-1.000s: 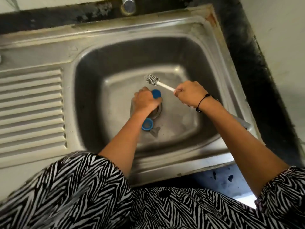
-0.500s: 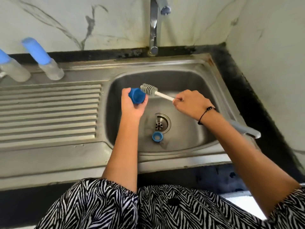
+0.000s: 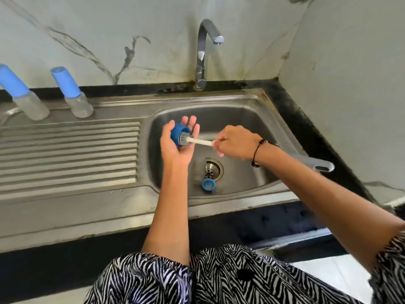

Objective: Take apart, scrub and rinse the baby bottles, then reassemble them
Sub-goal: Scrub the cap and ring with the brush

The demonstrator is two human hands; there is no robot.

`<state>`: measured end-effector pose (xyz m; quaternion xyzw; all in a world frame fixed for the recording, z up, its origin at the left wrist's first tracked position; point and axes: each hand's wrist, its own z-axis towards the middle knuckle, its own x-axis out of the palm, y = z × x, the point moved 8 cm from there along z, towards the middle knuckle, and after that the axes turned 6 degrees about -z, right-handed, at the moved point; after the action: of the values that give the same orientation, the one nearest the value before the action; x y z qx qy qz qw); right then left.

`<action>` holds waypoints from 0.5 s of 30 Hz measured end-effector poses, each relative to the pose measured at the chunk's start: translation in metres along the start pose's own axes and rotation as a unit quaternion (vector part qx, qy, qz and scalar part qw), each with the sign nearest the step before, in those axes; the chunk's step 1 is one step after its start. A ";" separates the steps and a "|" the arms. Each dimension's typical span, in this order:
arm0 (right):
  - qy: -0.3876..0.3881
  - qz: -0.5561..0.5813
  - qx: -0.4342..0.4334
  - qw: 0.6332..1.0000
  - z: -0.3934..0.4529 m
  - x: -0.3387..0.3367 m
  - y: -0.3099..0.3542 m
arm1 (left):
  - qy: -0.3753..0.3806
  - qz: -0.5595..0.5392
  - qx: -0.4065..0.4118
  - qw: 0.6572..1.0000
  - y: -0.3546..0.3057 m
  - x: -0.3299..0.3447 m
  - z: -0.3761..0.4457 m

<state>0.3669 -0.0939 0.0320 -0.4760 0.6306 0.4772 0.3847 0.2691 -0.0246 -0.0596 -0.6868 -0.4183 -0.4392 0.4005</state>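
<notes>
My left hand (image 3: 175,145) holds a blue bottle cap (image 3: 178,132) above the steel sink (image 3: 247,119), thumb on one side and fingers stretched behind it. My right hand (image 3: 235,142) grips the white stem of a bottle brush (image 3: 200,141), whose bristled head is pushed into the cap's open side. The brush's grey handle end (image 3: 322,165) sticks out past my right wrist. A blue screw ring (image 3: 208,185) lies on the basin floor beside the drain (image 3: 212,170). Two clear baby bottles with blue caps (image 3: 72,93) (image 3: 22,95) stand at the back of the drainboard.
The tap (image 3: 203,53) rises behind the basin with its spout over it; no water runs. The ribbed drainboard (image 3: 70,156) stretches to the left. A wall closes off the right side, and the black counter edge (image 3: 306,132) borders the sink.
My left hand lifted the blue cap from the drain area and turned its opening toward the brush. The brush head, beside the cap half a second ago, is now inside it.
</notes>
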 end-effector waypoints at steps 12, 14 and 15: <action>-0.057 -0.186 0.054 0.979 -0.005 0.027 -0.004 | -0.102 0.070 0.031 0.992 -0.001 -0.013 -0.005; -0.067 -0.209 0.055 0.974 -0.005 0.023 -0.001 | -0.121 0.058 0.031 0.990 -0.001 -0.011 -0.003; -0.065 -0.200 0.059 0.976 -0.005 0.020 -0.002 | -0.121 0.055 0.028 0.991 -0.001 -0.010 -0.003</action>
<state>0.3634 -0.1030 0.0140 -0.5372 0.5234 0.3822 0.5398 0.2649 -0.0293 -0.0677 -0.7454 -0.4372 -0.3183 0.3899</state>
